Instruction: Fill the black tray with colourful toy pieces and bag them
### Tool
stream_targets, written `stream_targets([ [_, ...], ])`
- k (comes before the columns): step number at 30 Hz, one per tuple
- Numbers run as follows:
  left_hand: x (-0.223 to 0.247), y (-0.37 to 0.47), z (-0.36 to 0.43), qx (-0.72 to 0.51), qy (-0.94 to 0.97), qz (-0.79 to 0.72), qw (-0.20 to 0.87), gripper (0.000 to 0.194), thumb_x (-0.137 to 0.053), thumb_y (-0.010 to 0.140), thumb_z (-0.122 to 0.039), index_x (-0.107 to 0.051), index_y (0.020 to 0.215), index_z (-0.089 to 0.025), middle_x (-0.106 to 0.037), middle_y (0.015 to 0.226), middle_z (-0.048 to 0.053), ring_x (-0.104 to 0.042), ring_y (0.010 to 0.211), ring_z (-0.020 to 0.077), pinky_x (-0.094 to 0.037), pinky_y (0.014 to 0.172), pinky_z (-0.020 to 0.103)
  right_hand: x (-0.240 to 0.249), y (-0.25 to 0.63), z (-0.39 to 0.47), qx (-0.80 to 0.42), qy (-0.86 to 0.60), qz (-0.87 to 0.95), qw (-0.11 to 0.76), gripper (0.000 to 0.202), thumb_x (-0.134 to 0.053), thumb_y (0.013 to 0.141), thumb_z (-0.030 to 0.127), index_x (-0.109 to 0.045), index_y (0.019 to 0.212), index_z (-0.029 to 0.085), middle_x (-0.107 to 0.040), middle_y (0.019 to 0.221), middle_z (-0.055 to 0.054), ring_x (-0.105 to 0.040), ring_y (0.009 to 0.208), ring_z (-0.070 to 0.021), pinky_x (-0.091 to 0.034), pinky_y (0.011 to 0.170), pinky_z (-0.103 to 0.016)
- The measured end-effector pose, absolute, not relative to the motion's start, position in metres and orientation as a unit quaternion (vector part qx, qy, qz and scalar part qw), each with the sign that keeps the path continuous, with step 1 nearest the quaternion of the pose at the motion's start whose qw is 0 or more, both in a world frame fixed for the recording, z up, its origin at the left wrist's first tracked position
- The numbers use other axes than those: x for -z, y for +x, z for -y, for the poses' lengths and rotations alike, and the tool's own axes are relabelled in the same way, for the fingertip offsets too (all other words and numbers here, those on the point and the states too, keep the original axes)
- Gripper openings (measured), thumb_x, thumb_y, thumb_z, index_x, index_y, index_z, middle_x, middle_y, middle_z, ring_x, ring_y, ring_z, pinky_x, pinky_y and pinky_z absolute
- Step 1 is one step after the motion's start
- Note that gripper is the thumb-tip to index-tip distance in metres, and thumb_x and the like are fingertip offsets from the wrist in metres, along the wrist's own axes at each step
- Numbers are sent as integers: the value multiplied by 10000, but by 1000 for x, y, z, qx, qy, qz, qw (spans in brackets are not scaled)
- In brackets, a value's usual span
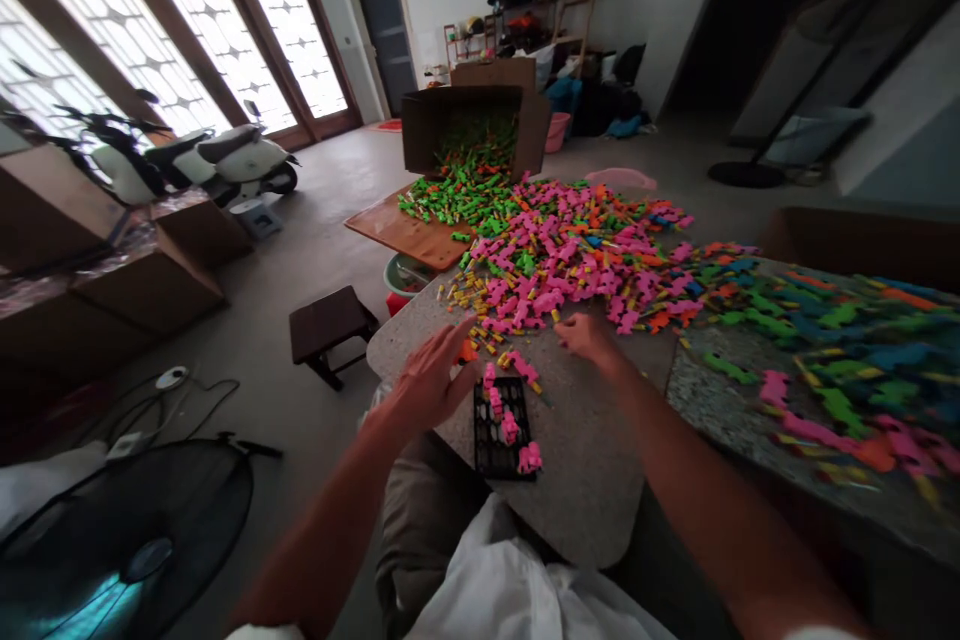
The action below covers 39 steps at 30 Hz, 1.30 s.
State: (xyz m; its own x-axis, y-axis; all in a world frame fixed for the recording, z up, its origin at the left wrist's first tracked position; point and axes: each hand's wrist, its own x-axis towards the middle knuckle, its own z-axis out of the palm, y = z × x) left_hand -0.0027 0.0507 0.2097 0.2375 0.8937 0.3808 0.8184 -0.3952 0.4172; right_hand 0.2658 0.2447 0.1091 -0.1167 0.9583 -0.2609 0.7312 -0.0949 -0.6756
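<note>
A black slotted tray lies on the stone table in front of me, with several small pink animal-shaped toy pieces standing in it in a slanting row. My left hand is over the table's left side, fingers stretched and thumb apart. An orange piece shows beside its fingers; I cannot tell whether they touch it. My right hand is at the near edge of the pink pile, fingertips pinched beside a small yellow piece. Whatever the pinch holds is hidden. One pink-and-yellow piece rests just beyond the tray.
A tipped cardboard box spills green pieces onto a wooden board. More coloured pieces spread over the right side. A dark stool stands left of the table, a fan at lower left, and scooters farther back.
</note>
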Motion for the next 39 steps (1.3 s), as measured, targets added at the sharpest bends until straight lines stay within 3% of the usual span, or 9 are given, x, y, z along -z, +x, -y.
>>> stream_targets([
  [4, -222, 1, -42, -261, 811, -522, 55, 584, -477, 1124, -442, -417, 1651, -196, -727, 1271, 158, -713, 1206, 285, -574, 1070, 429, -153, 263, -173, -583, -381, 645, 315, 291, -731, 960, 481, -636, 1020, 213, -786, 928, -66, -721, 708, -174, -581, 662, -285],
  [7, -229, 9, -41, -244, 834, -493, 44, 560, -494, 1121, -432, -457, 1621, -182, -746, 1258, 159, -737, 1177, 277, -593, 1042, 414, -182, 258, -125, -627, -286, 643, 334, 387, -810, 911, 520, -672, 1140, 239, -714, 803, 8, -643, 653, -145, -542, 630, -268],
  [13, -236, 14, -37, -244, 853, -459, 44, 499, -543, 1104, -395, -531, 1571, -219, -772, 1318, 140, -758, 1208, 250, -604, 1060, 381, -185, 253, -104, -593, -284, 679, 327, 413, -760, 953, 537, -788, 1252, 253, -664, 790, -1, -596, 685, -153, -506, 622, -276],
  [17, -238, 12, -33, -254, 852, -454, 52, 461, -561, 1098, -396, -576, 1525, -225, -783, 1311, 131, -767, 1207, 233, -605, 1067, 364, -179, 254, -104, -552, -299, 698, 345, 396, -757, 956, 526, -822, 1243, 260, -731, 843, -29, -642, 734, -180, -531, 654, -295],
  [22, -238, 9, -32, -264, 853, -445, 67, 417, -564, 1095, -388, -606, 1475, -220, -799, 1251, 119, -779, 1155, 216, -610, 1034, 342, -190, 256, -98, -469, -291, 750, 365, 289, -716, 995, 450, -841, 1216, 312, -807, 1142, -65, -739, 984, -233, -601, 861, -350],
  [25, -238, 9, -31, -262, 852, -447, 69, 394, -550, 1096, -392, -631, 1445, -229, -800, 1240, 115, -780, 1131, 209, -612, 1014, 334, -197, 256, -94, -429, -280, 773, 374, 265, -693, 1004, 395, -847, 1205, 321, -809, 1201, -63, -744, 1087, -245, -581, 986, -376],
  [27, -239, 9, -29, -260, 853, -449, 66, 373, -541, 1097, -391, -653, 1412, -226, -800, 1229, 115, -779, 1125, 208, -611, 1009, 330, -197, 256, -92, -426, -286, 771, 378, 268, -695, 996, 387, -848, 1205, 317, -812, 1165, -61, -747, 1048, -238, -581, 965, -369],
  [32, -241, 10, -28, -246, 862, -439, 54, 330, -535, 1105, -363, -681, 1358, -210, -804, 1188, 106, -776, 1114, 208, -600, 1005, 320, -194, 255, -87, -508, -301, 723, 359, 355, -698, 977, 474, -846, 1214, 255, -742, 818, -32, -632, 676, -170, -515, 632, -285],
  [39, -239, 11, -29, -252, 866, -425, 73, 296, -538, 1110, -342, -687, 1345, -241, -767, 1293, 115, -757, 1182, 197, -589, 1037, 304, -201, 257, -86, -512, -299, 728, 343, 366, -692, 979, 465, -860, 1201, 227, -630, 672, -3, -564, 642, -159, -463, 604, -273],
])
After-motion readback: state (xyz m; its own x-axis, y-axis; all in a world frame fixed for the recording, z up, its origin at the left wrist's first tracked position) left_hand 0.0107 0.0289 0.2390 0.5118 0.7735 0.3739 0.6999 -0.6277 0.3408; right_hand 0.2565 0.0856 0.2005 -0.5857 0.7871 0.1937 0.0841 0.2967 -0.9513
